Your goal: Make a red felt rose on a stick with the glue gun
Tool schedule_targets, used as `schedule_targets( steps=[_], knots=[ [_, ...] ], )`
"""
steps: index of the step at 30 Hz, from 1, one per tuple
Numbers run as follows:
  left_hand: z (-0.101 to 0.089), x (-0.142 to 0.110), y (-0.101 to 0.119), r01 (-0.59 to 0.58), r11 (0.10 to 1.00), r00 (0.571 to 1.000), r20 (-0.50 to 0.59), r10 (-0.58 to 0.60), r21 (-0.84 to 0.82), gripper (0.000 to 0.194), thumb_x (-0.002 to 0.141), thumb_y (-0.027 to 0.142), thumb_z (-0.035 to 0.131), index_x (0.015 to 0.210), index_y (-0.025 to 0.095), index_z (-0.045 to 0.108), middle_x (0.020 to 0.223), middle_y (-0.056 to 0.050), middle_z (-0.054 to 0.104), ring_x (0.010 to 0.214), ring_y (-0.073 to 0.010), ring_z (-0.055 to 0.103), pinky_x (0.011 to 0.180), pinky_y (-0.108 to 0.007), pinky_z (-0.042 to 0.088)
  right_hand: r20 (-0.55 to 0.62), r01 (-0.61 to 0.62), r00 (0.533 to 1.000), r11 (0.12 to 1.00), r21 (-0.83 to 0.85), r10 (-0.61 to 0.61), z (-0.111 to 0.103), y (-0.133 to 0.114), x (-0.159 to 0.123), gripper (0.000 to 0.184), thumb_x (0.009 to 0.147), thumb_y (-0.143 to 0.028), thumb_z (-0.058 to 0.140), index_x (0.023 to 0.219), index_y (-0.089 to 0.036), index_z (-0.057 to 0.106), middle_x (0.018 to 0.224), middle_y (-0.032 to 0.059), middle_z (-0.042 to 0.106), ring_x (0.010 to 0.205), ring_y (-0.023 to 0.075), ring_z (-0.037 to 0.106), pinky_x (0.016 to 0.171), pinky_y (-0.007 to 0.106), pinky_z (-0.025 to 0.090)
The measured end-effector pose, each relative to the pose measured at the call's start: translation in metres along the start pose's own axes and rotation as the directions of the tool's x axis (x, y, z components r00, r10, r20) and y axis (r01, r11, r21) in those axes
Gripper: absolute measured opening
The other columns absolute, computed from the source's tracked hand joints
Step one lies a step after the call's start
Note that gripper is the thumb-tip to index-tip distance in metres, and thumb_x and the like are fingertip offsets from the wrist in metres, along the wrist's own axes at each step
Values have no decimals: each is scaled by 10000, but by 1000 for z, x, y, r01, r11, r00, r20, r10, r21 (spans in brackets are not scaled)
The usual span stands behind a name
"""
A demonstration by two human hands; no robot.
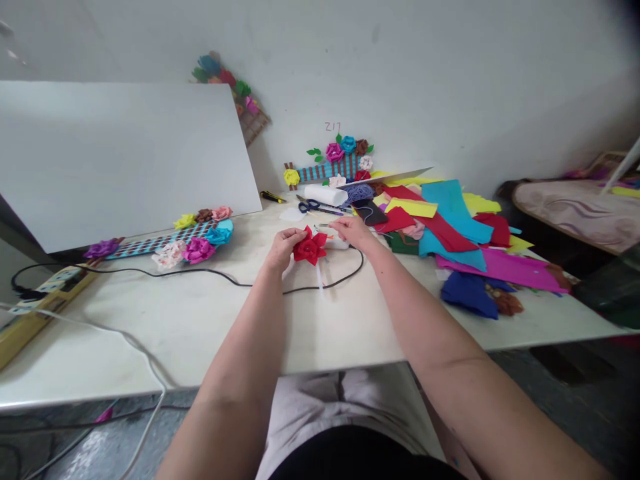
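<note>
My left hand (288, 248) is closed on the edge of a red flower (309, 247) with pointed petals, held above the white table. Pinched in my right hand (354, 233) is a thin, metal-looking tool (324, 225), its tip pointing left towards the flower; its exact kind is too small to make out. A narrow white strip (321, 277) shows below the flower. Under my right hand lies a white object (338, 244), partly hidden, close to the end of a black cord (240, 285). Dark-handled scissors (313, 206) rest just beyond my hands.
Coloured cloth-like pieces (450, 227) are heaped on the right. Behind are a white roll (324, 195), purple yarn (359, 193) and a yellow cutter (273, 197). Flower-trimmed guitar shapes (160, 244) lean at left and back. A power strip (50, 293) sits on the left, beside a white board (120, 160).
</note>
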State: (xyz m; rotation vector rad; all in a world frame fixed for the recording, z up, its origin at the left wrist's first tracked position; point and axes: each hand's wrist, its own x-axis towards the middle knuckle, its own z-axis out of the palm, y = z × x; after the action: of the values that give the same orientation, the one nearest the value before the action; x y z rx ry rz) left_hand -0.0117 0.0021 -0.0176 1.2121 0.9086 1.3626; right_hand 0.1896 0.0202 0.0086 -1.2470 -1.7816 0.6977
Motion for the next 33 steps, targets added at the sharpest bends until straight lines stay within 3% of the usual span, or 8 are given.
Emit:
schedule_targets(
  steps=[5, 12, 16, 26, 33],
  knots=[
    [4, -4, 2, 24, 998, 996, 83, -29, 57, 316, 520, 402, 813, 573, 143, 639, 505, -12, 566, 461, -98, 467, 478, -236, 323, 86, -67, 995, 990, 125, 56, 7, 1, 0, 279, 774, -354, 588, 586, -148, 582, 507, -50, 486, 468, 63, 378, 505, 216, 312],
    [4, -3, 1, 13, 996, 994, 105, -22, 90, 370, 487, 454, 846, 590, 151, 660, 522, -25, 603, 466, -110, 488, 474, -237, 338, 239, -217, 963, 889, 402, 127, 14, 0, -3, 288, 684, -417, 721, 779, -153, 655, 533, -76, 469, 486, 50, 387, 486, 181, 331],
    [5, -4, 4, 13, 993, 994, 109, -26, 119, 366, 500, 458, 845, 600, 149, 677, 526, -29, 608, 469, -114, 493, 482, -243, 351, 284, -271, 945, 868, 415, 159, 13, -6, -7, 327, 669, -413, 755, 844, -146, 685, 552, -68, 500, 477, 39, 382, 476, 168, 327],
    [7, -7, 7, 33, 985, 994, 97, -50, 172, 317, 498, 399, 844, 585, 142, 681, 516, -33, 604, 467, -116, 496, 486, -248, 353, 337, -234, 936, 887, 398, 96, 8, -4, -6, 352, 728, -401, 705, 951, -128, 706, 487, -83, 433, 441, 43, 354, 420, 158, 238],
    [5, -4, 5, 7, 987, 994, 103, -24, 163, 290, 506, 385, 827, 568, 153, 664, 510, -29, 597, 463, -115, 484, 477, -247, 347, 383, -229, 921, 890, 395, 67, 7, -9, -8, 341, 700, -346, 711, 957, -125, 738, 562, -70, 517, 480, 32, 335, 463, 171, 265]
  ],
)
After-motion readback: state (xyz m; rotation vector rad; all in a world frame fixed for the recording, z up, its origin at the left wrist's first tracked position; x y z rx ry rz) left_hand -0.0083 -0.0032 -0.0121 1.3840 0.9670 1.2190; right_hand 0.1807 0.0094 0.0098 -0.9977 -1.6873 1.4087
